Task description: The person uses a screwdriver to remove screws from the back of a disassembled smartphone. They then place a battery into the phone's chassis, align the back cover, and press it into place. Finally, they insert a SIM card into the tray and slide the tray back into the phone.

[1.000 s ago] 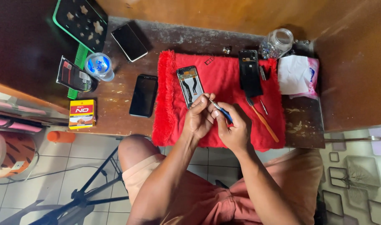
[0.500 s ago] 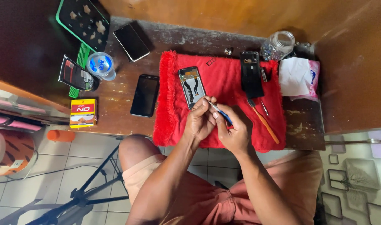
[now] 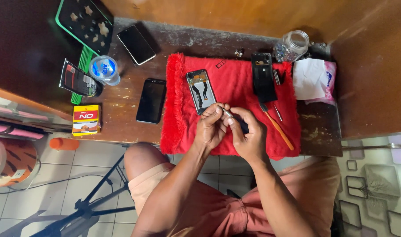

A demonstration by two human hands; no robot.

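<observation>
On the red cloth (image 3: 235, 87) | both hands pinching a small tool (image 3: 227, 112) | left hand (image 3: 210, 128), right hand (image 3: 248, 138) | opened phone (image 3: 201, 91) at 11 o'clock

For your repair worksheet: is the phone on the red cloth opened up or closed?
Opened: the phone on the red cloth shows bare internals and a dark ribbon cable.

Opened phone (image 3: 201, 91) on towel (image 3: 235, 83) (mid-table)
</observation>
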